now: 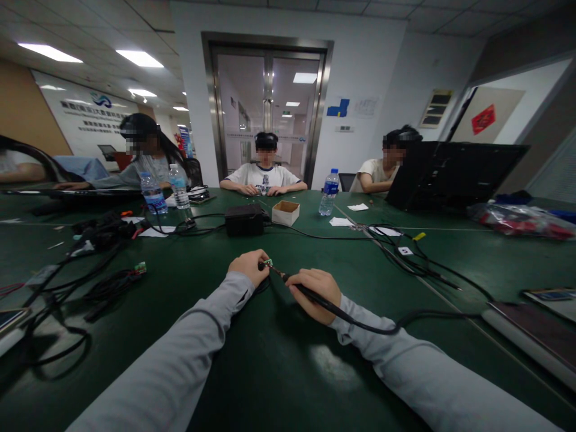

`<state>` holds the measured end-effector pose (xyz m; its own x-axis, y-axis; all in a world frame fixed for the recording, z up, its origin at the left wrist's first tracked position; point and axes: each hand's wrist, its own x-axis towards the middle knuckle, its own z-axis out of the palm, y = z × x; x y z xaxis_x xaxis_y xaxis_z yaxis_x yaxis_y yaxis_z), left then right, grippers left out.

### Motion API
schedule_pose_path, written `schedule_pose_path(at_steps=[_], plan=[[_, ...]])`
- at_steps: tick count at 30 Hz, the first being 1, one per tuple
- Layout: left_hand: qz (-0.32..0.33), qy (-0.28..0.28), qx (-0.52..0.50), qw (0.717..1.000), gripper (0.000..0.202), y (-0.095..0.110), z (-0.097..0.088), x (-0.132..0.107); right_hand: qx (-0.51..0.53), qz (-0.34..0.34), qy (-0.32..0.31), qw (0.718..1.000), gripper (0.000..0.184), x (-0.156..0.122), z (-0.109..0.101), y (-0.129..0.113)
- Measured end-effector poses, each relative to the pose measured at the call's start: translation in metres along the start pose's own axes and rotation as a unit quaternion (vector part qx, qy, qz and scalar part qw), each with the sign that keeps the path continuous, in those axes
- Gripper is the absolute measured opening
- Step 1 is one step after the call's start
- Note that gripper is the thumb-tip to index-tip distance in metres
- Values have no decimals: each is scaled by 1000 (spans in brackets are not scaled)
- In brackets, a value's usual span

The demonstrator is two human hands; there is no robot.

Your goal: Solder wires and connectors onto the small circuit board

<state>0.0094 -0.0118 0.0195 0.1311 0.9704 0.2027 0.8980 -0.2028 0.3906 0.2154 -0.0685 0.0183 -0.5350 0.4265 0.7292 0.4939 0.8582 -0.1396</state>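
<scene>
The room was an office meeting space with glass double doors. A dark green table (405, 282) was shared with three other seated people at the far side.

The left hand (249, 267) was closed in a pinch on a small green circuit board (268, 263), held just above the table at centre. The right hand (315, 292) was clenched pen-fashion around a soldering iron (279, 273), its tip touching or nearly touching the board. The cord (373, 328) trailed toward three o'clock.

A black power unit (244, 220) and a cardboard box (285, 212) sat at twelve o'clock, well apart from the hands.

Assessment: the board appeared light, rigid and fragile, best held by its edges. The iron should be gripped on the handle only.
</scene>
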Motion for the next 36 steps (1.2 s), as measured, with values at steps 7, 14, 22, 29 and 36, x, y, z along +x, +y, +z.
schedule_pose_path(at_steps=[7,14,22,29,36], plan=[[-5,-6,3,1000,19,4,-3,-2,6,4,-9,1000,14,0,1,0],[-5,-4,2,1000,19,1,-1,0,2,-5,1,1000,15,0,1,0],[0,-3,3,1000,18,1,-1,0,-2,-4,19,1000,12,0,1,1],[-2,-1,2,1000,19,0,-1,0,-5,2,9,1000,13,1,-1,0],[-3,0,4,1000,18,-1,2,1,-8,5,2,1000,13,-1,1,2]])
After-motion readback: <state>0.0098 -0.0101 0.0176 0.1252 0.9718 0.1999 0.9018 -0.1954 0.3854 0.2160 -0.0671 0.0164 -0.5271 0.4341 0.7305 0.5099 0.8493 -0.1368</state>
